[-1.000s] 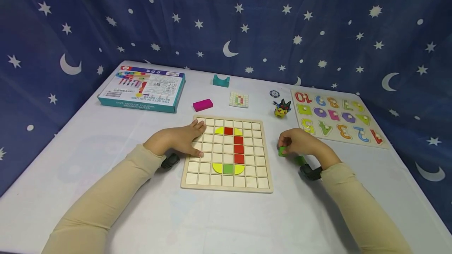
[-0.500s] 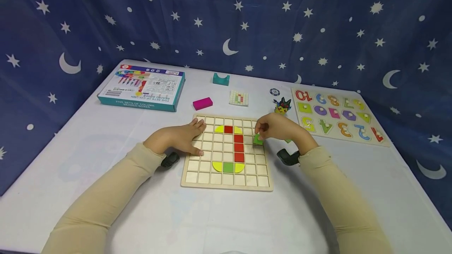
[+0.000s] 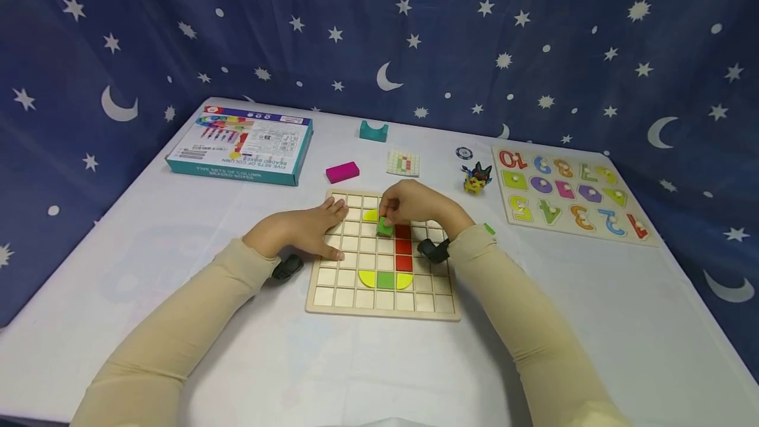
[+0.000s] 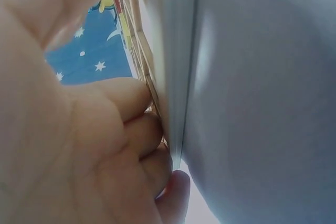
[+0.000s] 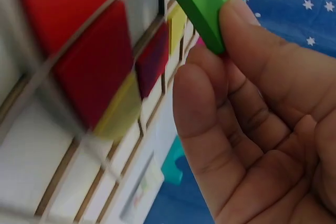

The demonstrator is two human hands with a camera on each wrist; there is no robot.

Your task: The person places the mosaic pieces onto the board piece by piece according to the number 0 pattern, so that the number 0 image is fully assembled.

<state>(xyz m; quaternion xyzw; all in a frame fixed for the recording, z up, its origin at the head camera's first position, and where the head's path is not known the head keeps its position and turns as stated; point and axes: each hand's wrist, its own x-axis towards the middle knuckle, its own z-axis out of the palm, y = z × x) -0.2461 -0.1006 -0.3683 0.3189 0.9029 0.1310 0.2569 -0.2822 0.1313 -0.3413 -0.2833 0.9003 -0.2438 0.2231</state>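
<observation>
My right hand (image 3: 415, 201) pinches a green square tile (image 3: 385, 227) between thumb and fingertips, close over the upper middle of the wooden grid board (image 3: 325, 296). In the right wrist view the green tile (image 5: 202, 10) is tilted, gripped at one edge. My left hand (image 3: 305, 230) lies with spread fingers on the board's left edge; the left wrist view shows its fingers (image 4: 142, 135) along the rim. Red square tiles (image 3: 404, 246) form a column in the grid. Below sit yellow quarter-round tiles (image 3: 367, 279) flanking a green tile (image 3: 385, 281). The right hand hides part of the top row.
Behind the board are a magenta block (image 3: 342, 172), a small pattern card (image 3: 403, 163) and a teal arch block (image 3: 373, 131). A box (image 3: 240, 143) stands back left. At right lie a toy figure (image 3: 476, 178), a round chip (image 3: 464, 153), a number puzzle (image 3: 572, 196) and a green piece (image 3: 489, 228).
My right hand has picked up the green tile from the table right of the board and carried it left over the grid. The left hand has stayed on the board's edge.
</observation>
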